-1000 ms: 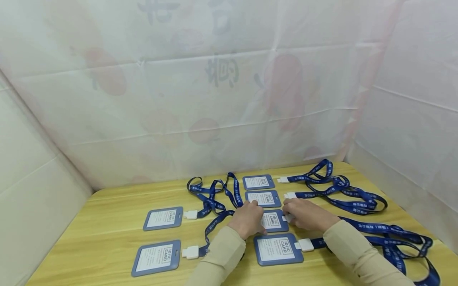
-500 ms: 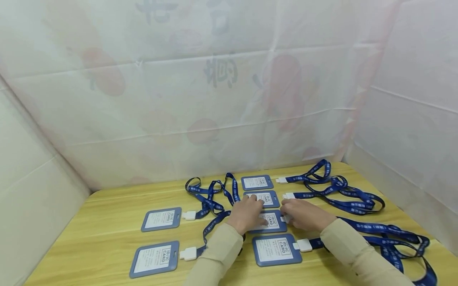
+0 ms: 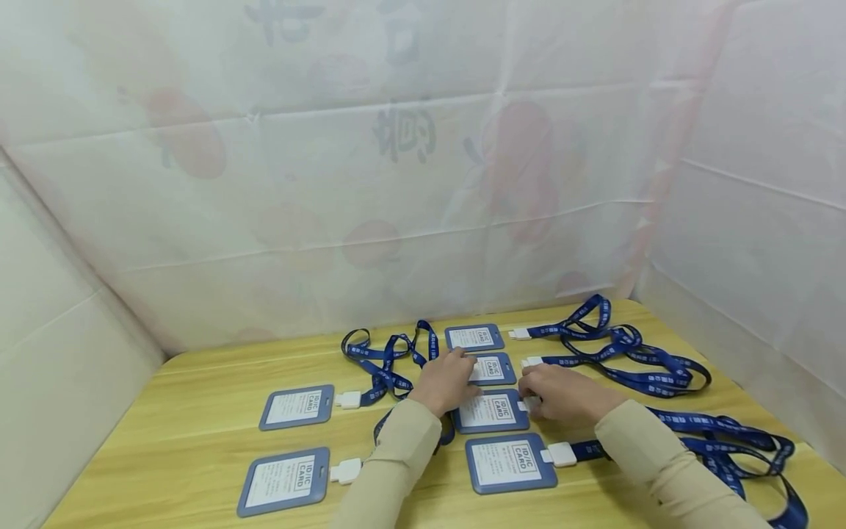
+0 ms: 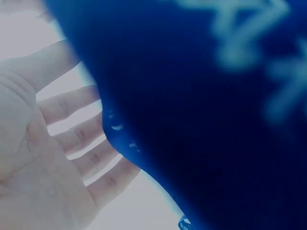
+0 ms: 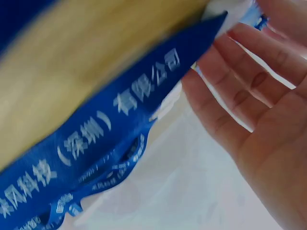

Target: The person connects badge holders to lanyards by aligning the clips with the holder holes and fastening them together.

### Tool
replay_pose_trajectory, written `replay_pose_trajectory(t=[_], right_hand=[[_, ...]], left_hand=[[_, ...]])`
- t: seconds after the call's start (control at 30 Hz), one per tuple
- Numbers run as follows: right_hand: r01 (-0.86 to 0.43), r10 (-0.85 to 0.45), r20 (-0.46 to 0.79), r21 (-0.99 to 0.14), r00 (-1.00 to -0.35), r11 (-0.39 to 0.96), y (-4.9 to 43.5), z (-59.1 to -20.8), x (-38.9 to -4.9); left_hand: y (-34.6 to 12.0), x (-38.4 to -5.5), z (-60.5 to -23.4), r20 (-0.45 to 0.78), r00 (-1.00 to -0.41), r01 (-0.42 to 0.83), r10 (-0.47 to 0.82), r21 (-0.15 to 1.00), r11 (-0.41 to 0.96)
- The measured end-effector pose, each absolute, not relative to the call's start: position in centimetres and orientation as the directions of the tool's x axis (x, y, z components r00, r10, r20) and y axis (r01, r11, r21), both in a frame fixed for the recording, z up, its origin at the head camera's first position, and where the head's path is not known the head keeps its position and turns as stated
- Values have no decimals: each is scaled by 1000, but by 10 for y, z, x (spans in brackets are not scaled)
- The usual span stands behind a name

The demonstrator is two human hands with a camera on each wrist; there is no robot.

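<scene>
Blue-framed ID card holders lie face up in a column in the head view. My right hand pinches the white clip at the slot end of the third card holder. In the right wrist view a blue printed lanyard runs from those fingers. My left hand spreads over the left parts of the second card holder and the third, its fingers fairly straight. A dark blue strap fills much of the left wrist view, in front of those fingertips.
Nearest in the column is another card holder with its white clip; the farthest card holder lies at the back. Two more card holders lie at left. Looped lanyards spread at right. A white cloth hangs behind the table.
My left hand has slid away from the third card holder's middle, forward toward the second one, uncovering more of the third. My right hand stays at the white clip.
</scene>
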State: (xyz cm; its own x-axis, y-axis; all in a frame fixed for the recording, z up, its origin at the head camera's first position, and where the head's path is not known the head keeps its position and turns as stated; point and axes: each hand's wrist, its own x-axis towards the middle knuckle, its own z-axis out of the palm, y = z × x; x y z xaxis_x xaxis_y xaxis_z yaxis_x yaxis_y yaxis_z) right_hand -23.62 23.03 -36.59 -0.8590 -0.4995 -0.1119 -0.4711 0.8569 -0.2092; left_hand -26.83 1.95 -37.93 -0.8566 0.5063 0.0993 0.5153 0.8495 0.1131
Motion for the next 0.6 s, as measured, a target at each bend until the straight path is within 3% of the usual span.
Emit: replay_pose_trajectory(t=[0.6], right_hand=[[-484, -486, 19, -131, -874, 865, 247, -354, -264]], left_hand=[[6, -281, -364, 83, -849, 527, 522, 58, 848]])
